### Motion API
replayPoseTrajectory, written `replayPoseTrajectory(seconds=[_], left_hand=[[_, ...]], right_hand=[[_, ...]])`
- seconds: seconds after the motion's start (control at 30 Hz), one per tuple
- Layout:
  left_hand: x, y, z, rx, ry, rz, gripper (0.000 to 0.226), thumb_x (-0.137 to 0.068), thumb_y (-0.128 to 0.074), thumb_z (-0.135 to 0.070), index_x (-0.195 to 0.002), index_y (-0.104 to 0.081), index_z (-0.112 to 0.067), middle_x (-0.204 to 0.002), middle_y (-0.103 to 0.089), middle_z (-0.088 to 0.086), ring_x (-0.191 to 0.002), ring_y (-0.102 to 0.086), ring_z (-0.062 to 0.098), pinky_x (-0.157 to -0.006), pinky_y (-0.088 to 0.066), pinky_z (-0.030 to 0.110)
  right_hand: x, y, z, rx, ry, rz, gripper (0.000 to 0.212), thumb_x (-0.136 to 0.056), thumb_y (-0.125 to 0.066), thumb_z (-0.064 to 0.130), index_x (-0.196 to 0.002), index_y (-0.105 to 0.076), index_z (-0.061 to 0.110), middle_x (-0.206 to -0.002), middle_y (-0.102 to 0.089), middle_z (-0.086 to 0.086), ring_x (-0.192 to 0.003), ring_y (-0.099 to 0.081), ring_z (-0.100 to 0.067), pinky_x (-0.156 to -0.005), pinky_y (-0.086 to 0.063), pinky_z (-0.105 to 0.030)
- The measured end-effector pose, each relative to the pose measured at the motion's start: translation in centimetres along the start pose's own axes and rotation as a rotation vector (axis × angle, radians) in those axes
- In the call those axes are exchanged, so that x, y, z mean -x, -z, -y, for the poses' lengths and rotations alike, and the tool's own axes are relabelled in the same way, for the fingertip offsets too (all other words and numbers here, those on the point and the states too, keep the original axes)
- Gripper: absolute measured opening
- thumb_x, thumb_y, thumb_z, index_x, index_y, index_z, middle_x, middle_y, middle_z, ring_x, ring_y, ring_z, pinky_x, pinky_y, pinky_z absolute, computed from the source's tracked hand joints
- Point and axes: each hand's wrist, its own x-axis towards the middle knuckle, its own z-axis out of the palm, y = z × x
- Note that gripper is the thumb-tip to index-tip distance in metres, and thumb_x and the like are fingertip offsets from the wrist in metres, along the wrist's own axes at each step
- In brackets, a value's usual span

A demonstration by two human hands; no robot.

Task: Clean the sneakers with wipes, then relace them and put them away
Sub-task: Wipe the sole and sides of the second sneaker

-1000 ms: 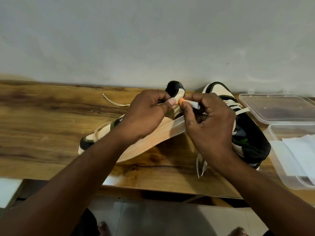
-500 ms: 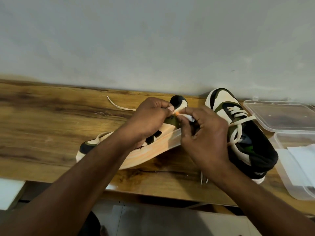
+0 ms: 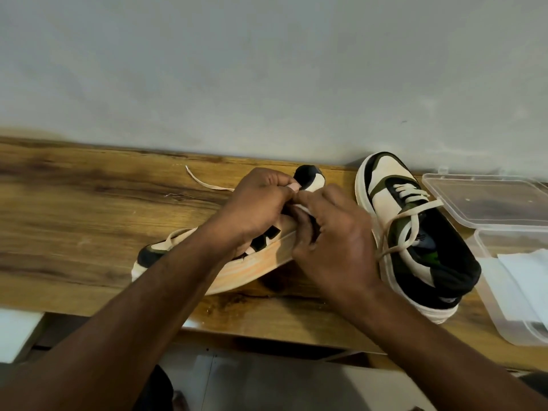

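at the desk's [image 3: 89, 221] near edge both hands meet over a sneaker [image 3: 237, 262] tipped on its side: the left hand [image 3: 255, 203] grips its upper, the right hand [image 3: 332, 241] pinches a lace end [image 3: 302, 207] at it. right of them stands the laced sneaker [image 3: 415, 232], then a box [image 3: 504, 292] of wipes [image 3: 527, 277].

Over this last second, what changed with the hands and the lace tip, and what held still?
The orange-tipped white lace end that showed between the fingertips a second ago is now hidden behind the right hand and left hand, which have closed together over the tilted cream-and-black sneaker. Both kept their grip; the laced sneaker and clear plastic box stayed put.
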Motion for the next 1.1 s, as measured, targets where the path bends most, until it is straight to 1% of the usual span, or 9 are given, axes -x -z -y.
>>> replayPoseTrajectory(seconds=[0.1, 0.2, 0.27, 0.43, 0.57, 0.7, 0.77, 0.93, 1.1], left_hand=[[-0.1, 0.0, -0.1, 0.017, 0.008, -0.008, 0.032, -0.105, -0.054, -0.009, -0.084, -0.079, -0.010, -0.067, -0.070, 0.004, -0.048, -0.056, 0.010, -0.047, -0.041, 0.021], [-0.1, -0.5, -0.1, 0.008, 0.020, -0.009, 0.029, -0.106, -0.056, -0.015, -0.090, -0.080, -0.015, -0.063, -0.070, -0.005, -0.043, -0.056, 0.004, -0.042, -0.040, 0.017], [0.1, -0.7, -0.2, -0.007, 0.017, -0.005, 0.028, -0.107, -0.055, -0.015, -0.092, -0.079, -0.012, -0.054, -0.063, -0.009, -0.035, -0.049, 0.002, -0.036, -0.034, 0.014], [0.2, -0.3, -0.2, 0.012, 0.006, -0.001, 0.030, -0.107, -0.053, -0.012, -0.089, -0.077, -0.008, -0.054, -0.062, -0.004, -0.034, -0.047, 0.003, -0.035, -0.032, 0.013], [0.3, -0.3, 0.0, 0.006, -0.002, 0.034, 0.032, -0.106, -0.052, -0.009, -0.083, -0.073, -0.009, -0.053, -0.060, -0.005, -0.033, -0.044, 0.001, -0.034, -0.030, 0.014], [-0.1, -0.1, 0.2, 0.009, -0.014, 0.009, 0.031, -0.107, -0.055, -0.012, -0.087, -0.078, -0.011, -0.059, -0.067, -0.005, -0.042, -0.054, 0.002, -0.043, -0.039, 0.015], [-0.1, -0.2, 0.1, -0.009, -0.006, 0.005, 0.031, -0.107, -0.054, -0.013, -0.087, -0.077, -0.011, -0.055, -0.064, -0.008, -0.038, -0.050, 0.000, -0.039, -0.035, 0.013], [0.0, -0.3, 0.4, -0.013, -0.022, 0.024, 0.034, -0.106, -0.054, -0.011, -0.076, -0.070, -0.012, -0.052, -0.055, -0.005, -0.035, -0.042, 0.004, -0.039, -0.031, 0.015], [-0.2, -0.2, 0.1, -0.050, -0.023, -0.002, 0.031, -0.108, -0.054, -0.016, -0.089, -0.078, -0.014, -0.054, -0.064, -0.012, -0.038, -0.051, -0.001, -0.039, -0.036, 0.013]], right_hand=[[-1.5, 0.8, -2.7, 0.019, -0.070, -0.060, 0.019, -0.091, -0.075, 0.005, -0.106, -0.081, 0.014, -0.095, -0.071, -0.003, -0.081, -0.066, -0.019, -0.071, -0.058, -0.036], [-2.2, 1.5, -4.8, 0.060, -0.222, -0.105, 0.017, -0.087, -0.074, 0.007, -0.096, -0.084, 0.017, -0.089, -0.074, 0.000, -0.078, -0.065, -0.012, -0.075, -0.045, -0.008], [-1.6, 1.0, -4.2, 0.053, -0.239, -0.092, 0.017, -0.088, -0.074, 0.006, -0.098, -0.083, 0.016, -0.088, -0.074, 0.003, -0.077, -0.061, -0.006, -0.074, -0.039, -0.003], [-0.7, 0.8, -2.2, -0.007, -0.062, -0.116, 0.021, -0.090, -0.074, 0.002, -0.108, -0.080, 0.010, -0.096, -0.072, -0.002, -0.083, -0.067, -0.016, -0.073, -0.057, -0.033], [0.1, 0.4, -1.0, 0.058, 0.063, -0.005, 0.023, -0.091, -0.075, 0.000, -0.113, -0.078, 0.007, -0.099, -0.068, -0.006, -0.083, -0.064, -0.017, -0.070, -0.055, -0.025], [-1.7, 0.8, -3.9, -0.008, -0.100, -0.150, 0.020, -0.089, -0.075, 0.001, -0.104, -0.081, 0.012, -0.098, -0.073, -0.002, -0.085, -0.067, -0.010, -0.078, -0.056, -0.029], [-1.1, 0.4, -3.2, -0.019, -0.118, -0.135, 0.020, -0.090, -0.074, 0.002, -0.106, -0.081, 0.013, -0.099, -0.072, -0.002, -0.085, -0.067, -0.012, -0.076, -0.057, -0.033], [0.4, 0.0, -0.5, -0.004, 0.071, 0.013, 0.023, -0.097, -0.061, 0.011, -0.112, -0.078, 0.007, -0.097, -0.066, -0.007, -0.082, -0.064, -0.020, -0.065, -0.057, -0.038], [-1.4, 0.8, -4.1, 0.005, -0.105, -0.128, 0.021, -0.090, -0.074, 0.000, -0.105, -0.081, 0.012, -0.098, -0.073, -0.004, -0.084, -0.068, -0.015, -0.077, -0.057, -0.035]])
